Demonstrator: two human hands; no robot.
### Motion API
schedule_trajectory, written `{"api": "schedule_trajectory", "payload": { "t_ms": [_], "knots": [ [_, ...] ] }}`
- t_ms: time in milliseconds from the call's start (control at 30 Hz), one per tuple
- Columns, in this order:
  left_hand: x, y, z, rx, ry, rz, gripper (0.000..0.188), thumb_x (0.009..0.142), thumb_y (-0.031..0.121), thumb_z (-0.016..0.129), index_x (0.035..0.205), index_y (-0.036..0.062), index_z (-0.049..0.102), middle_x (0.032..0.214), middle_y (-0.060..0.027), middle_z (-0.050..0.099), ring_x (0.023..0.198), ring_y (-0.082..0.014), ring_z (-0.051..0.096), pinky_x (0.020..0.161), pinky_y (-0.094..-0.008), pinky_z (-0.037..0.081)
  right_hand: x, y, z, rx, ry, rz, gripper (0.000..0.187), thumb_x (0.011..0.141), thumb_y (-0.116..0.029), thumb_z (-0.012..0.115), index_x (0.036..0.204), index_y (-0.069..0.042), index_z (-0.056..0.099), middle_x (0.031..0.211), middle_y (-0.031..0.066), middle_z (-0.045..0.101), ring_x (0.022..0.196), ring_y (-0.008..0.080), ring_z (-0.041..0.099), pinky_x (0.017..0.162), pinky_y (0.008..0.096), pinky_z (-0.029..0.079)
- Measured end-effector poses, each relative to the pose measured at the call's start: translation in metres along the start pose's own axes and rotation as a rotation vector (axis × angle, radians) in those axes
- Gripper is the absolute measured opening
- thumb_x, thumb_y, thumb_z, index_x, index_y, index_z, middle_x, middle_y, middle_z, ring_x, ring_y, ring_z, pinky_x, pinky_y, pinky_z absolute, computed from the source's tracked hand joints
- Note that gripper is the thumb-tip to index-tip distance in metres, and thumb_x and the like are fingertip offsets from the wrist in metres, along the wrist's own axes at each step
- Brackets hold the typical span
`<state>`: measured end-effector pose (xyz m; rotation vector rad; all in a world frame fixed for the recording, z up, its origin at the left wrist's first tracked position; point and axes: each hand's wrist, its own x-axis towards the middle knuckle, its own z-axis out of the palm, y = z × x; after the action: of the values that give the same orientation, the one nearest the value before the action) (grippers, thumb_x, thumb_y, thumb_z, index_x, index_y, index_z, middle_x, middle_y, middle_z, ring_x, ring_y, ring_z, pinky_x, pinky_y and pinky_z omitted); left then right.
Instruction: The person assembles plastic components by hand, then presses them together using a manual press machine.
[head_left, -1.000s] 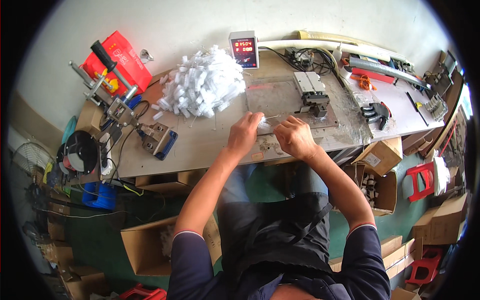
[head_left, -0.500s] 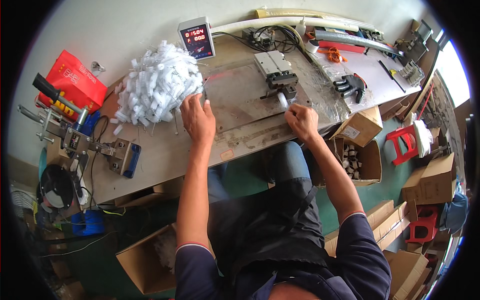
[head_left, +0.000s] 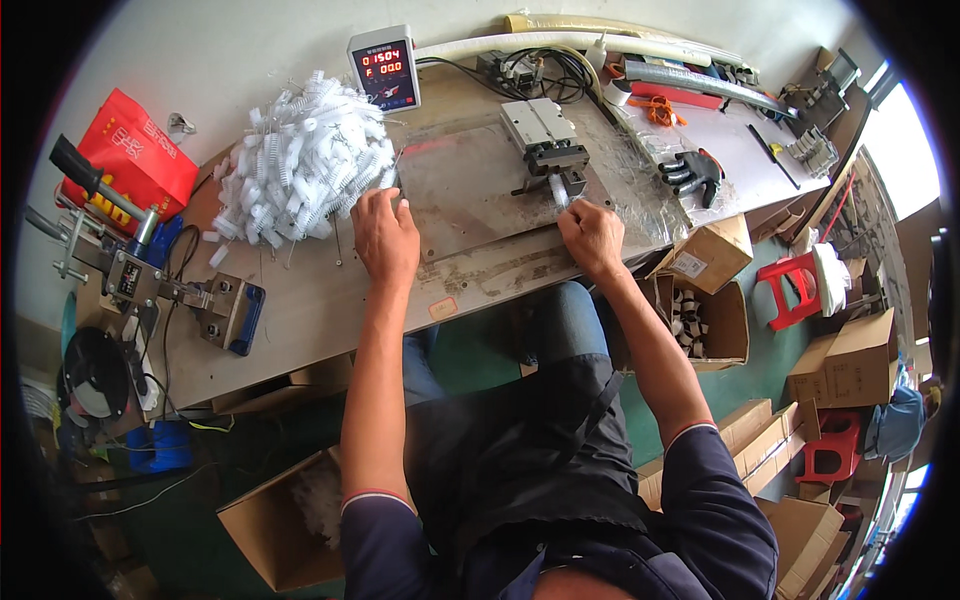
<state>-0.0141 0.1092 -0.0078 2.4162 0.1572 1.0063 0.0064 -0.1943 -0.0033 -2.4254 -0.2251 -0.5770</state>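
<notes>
Well left of the metal fixture (head_left: 543,135) on the worktop (head_left: 300,320) lies a heap of white ribbed pieces (head_left: 305,165); the left hand (head_left: 386,235), left of the fixture and nearer the person, is at the heap's right edge, its fingers loosely bent and the thumb apart; whether its fingertips hold anything cannot be told; a display box (head_left: 384,75) stands left of the fixture, toward the wall. One white piece (head_left: 559,190) is at the fixture's near side; the right hand (head_left: 594,238), just nearer the person, is closed narrowly on its near end; a dark glove (head_left: 692,178) lies right of the fixture. A second ago both hands met over a piece; now they are apart, which suggests one piece is being worked while the left hand attends to the heap.
</notes>
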Motion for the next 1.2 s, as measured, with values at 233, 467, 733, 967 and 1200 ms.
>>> {"api": "schedule_trajectory", "payload": {
  "t_ms": [233, 467, 733, 967, 1200],
  "knots": [
    [0.0, -0.003, 0.0, 0.0, 0.012, 0.002, 0.02, 0.091, 0.012, 0.071, 0.11, 0.0064, 0.068, 0.117, -0.0105, 0.066, 0.114, -0.0325, 0.06, 0.098, -0.0443, 0.048, 0.006, -0.006, 0.0, 0.013, -0.037, 0.079, 0.021, 0.082, -0.022, 0.062, 0.076, -0.004, 0.069, 0.075, 0.0214, 0.069, 0.074, 0.0427, 0.068, 0.071, 0.0491, 0.054],
    [0.0, 0.0, -0.001, -0.022, 0.017, -0.003, 0.018, 0.091, 0.011, 0.071, 0.108, 0.0062, 0.068, 0.116, -0.0105, 0.066, 0.112, -0.0327, 0.06, 0.096, -0.0444, 0.049, 0.006, -0.006, 0.002, 0.015, 0.015, 0.07, 0.022, 0.082, -0.022, 0.061, 0.078, -0.003, 0.071, 0.074, 0.0227, 0.068, 0.073, 0.0428, 0.068, 0.07, 0.0496, 0.054],
    [-0.001, -0.002, -0.001, -0.023, 0.023, 0.018, 0.018, 0.091, 0.011, 0.071, 0.108, 0.0065, 0.068, 0.115, -0.0106, 0.066, 0.111, -0.0325, 0.06, 0.096, -0.0443, 0.049, 0.006, -0.006, 0.005, -0.022, 0.028, 0.046, 0.023, 0.083, -0.022, 0.06, 0.077, -0.003, 0.07, 0.075, 0.0234, 0.068, 0.074, 0.044, 0.068, 0.07, 0.0503, 0.054],
    [-0.001, -0.001, -0.002, -0.006, 0.012, 0.012, 0.019, 0.091, 0.012, 0.071, 0.109, 0.0062, 0.068, 0.116, -0.0111, 0.066, 0.113, -0.0328, 0.06, 0.097, -0.0438, 0.049, 0.009, -0.006, 0.006, -0.041, 0.011, 0.042, 0.029, 0.09, -0.029, 0.062, 0.078, -0.003, 0.069, 0.075, 0.0237, 0.067, 0.075, 0.0451, 0.067, 0.071, 0.0523, 0.053],
    [-0.001, 0.0, -0.007, 0.012, 0.039, 0.063, 0.02, 0.092, 0.012, 0.07, 0.11, 0.0054, 0.068, 0.116, -0.0115, 0.065, 0.113, -0.0337, 0.06, 0.096, -0.0444, 0.049, 0.017, -0.006, 0.011, 0.071, 0.095, 0.201, 0.039, 0.095, -0.039, 0.065, 0.078, -0.004, 0.069, 0.072, 0.0222, 0.066, 0.075, 0.0445, 0.067, 0.068, 0.0515, 0.051]
  ]
}}
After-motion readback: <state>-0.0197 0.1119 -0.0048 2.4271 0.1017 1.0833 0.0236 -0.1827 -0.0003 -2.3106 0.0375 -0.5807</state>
